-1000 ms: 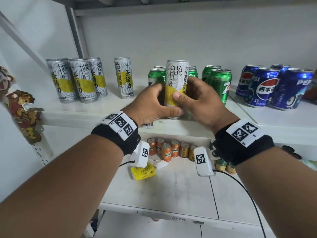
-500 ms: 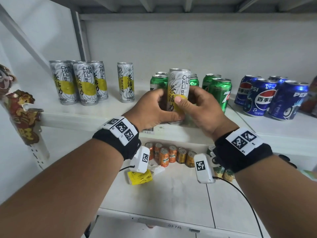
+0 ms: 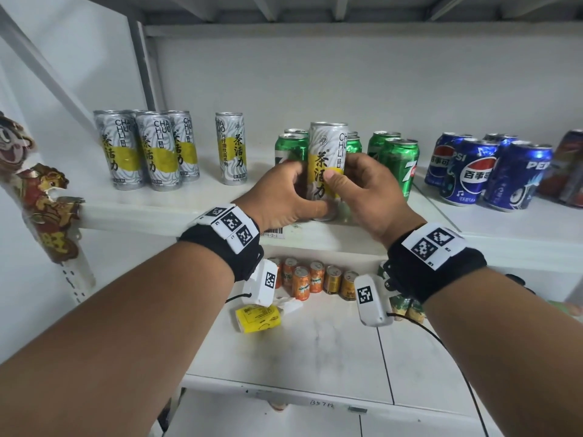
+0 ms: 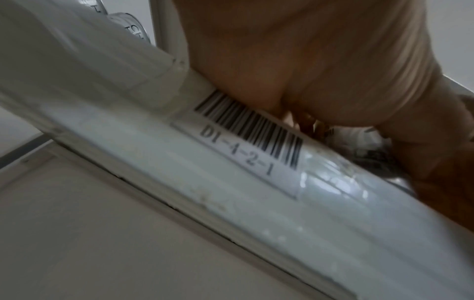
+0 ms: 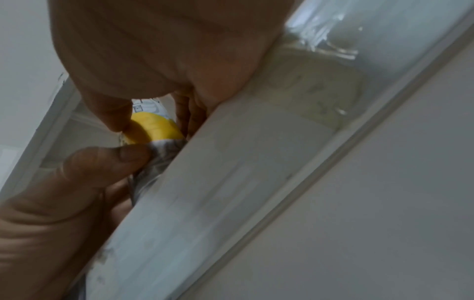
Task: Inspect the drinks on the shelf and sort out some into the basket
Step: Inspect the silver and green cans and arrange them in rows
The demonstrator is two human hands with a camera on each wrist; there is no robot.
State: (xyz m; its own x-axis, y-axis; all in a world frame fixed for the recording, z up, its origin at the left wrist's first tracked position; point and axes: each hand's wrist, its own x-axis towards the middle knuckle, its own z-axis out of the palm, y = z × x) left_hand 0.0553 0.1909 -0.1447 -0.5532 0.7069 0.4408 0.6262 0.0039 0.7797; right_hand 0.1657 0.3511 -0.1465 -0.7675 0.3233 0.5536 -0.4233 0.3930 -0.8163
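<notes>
Both of our hands closed a grip on one tall silver-and-yellow tea can (image 3: 327, 165). Our left hand (image 3: 284, 197) curled round its left side with the thumb low near the base, and our right hand (image 3: 366, 192) wrapped the right side with the thumb pressed on the yellow band. In the right wrist view the thumb (image 5: 113, 162) and a fingertip pinched the can (image 5: 151, 126) just above the shelf edge (image 5: 231, 182). We held it upright at the front of the upper shelf (image 3: 189, 203); whether its base touched the shelf we could not tell.

Behind it stood the green 7-Up cans (image 3: 399, 165). To the left, well apart, stood a cluster of matching tea cans (image 3: 148, 149) and a single tea can (image 3: 231, 148) nearer our hands. At the right were the blue Pepsi cans (image 3: 479, 171).

On the lower shelf (image 3: 315, 348) a row of small orange cans (image 3: 310, 279) stood at the back, with a yellow packet (image 3: 257, 318) lying in front. A barcode label (image 4: 246, 134) reading D1-4-2-1 was stuck on the shelf edge beneath our left palm. A cartoon sticker (image 3: 44, 209) hung at the left upright.
</notes>
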